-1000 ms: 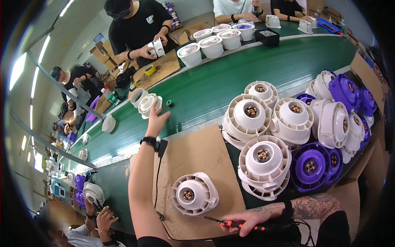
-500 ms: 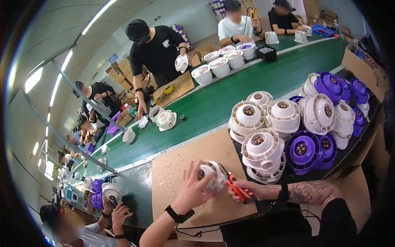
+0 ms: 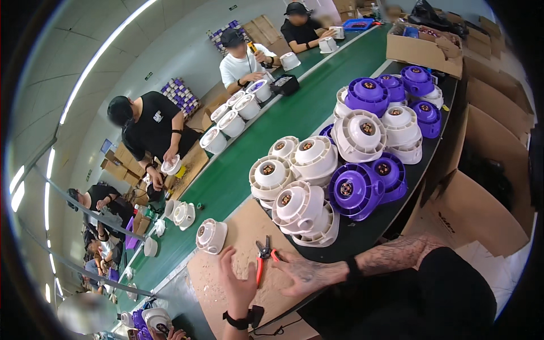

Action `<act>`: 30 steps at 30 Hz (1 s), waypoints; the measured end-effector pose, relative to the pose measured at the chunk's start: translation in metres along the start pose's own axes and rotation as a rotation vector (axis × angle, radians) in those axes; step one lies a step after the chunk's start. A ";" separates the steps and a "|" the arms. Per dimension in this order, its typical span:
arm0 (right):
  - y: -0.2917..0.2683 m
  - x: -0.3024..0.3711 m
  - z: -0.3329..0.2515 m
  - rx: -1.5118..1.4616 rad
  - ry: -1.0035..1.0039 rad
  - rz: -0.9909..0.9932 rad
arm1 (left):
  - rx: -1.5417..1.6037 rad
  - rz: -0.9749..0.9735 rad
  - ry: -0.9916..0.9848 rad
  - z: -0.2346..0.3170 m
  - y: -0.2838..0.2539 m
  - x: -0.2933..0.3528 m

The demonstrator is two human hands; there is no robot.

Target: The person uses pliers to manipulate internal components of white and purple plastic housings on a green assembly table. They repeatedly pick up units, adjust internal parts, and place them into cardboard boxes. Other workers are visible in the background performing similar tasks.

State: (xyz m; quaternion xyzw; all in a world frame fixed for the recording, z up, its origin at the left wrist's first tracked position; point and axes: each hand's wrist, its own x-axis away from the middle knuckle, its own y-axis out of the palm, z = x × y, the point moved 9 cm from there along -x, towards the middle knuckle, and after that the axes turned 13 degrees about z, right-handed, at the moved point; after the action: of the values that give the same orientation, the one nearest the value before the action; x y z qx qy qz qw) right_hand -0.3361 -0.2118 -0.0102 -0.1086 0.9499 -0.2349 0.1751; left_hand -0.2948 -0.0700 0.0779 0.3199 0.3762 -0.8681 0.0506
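My left hand (image 3: pixel 237 280) is raised over the brown board (image 3: pixel 212 280), fingers spread and nothing in them. Just beyond its fingertips a white round plastic housing (image 3: pixel 211 236) with a copper-coloured centre rests at the board's far edge, beside the green belt. Red-handled pliers (image 3: pixel 260 265) lie on the board between my hands, jaws pointing away from me. My right hand (image 3: pixel 303 273) is low over the board with fingers apart, close by the right handle of the pliers. Whether a finger touches that handle, I cannot tell.
White housings (image 3: pixel 306 207) and purple housings (image 3: pixel 357 191) are stacked right of the board. Beyond runs a green conveyor belt (image 3: pixel 266 153) with more white parts. Co-workers sit and stand along its far side. Open cardboard boxes (image 3: pixel 487 198) stand at the right.
The white housing has gone from my left hand to the board's far edge. My right hand has let go of the pliers, which now lie flat. The view has turned right.
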 end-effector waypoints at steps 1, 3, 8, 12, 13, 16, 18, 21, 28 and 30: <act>-0.018 0.021 -0.009 -0.030 -0.098 0.082 | 0.088 -0.040 -0.064 0.001 0.016 0.004; -0.067 0.050 -0.036 -0.028 -0.217 0.114 | 0.226 -0.098 -0.163 0.006 0.045 0.015; -0.232 0.110 -0.024 0.442 -0.162 0.779 | 0.231 -0.175 -0.115 0.054 0.104 0.016; -0.288 0.149 0.060 0.733 0.222 1.050 | 0.154 -0.161 -0.081 0.090 0.138 0.009; -0.291 0.152 0.078 0.646 0.291 1.033 | 0.167 -0.145 -0.101 0.090 0.147 0.009; -0.279 0.145 0.093 0.471 0.333 1.034 | 0.145 -0.072 -0.116 0.082 0.153 0.014; -0.280 0.143 0.096 0.437 0.346 1.088 | 0.143 -0.074 -0.118 0.082 0.155 0.016; -0.284 0.146 0.099 0.433 0.350 1.127 | 0.136 -0.072 -0.075 0.091 0.155 0.023; -0.288 0.165 0.093 0.336 0.301 0.987 | 0.460 -0.146 -0.153 0.084 0.152 0.069; -0.290 0.178 0.090 0.334 0.325 0.936 | 0.527 -0.171 -0.223 0.090 0.150 0.075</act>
State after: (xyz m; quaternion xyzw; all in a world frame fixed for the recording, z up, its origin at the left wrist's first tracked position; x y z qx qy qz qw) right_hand -0.4287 -0.5517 0.0054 0.3949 0.8612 -0.2938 0.1266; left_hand -0.3518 -0.2273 -0.0137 0.1918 0.1557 -0.9667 -0.0665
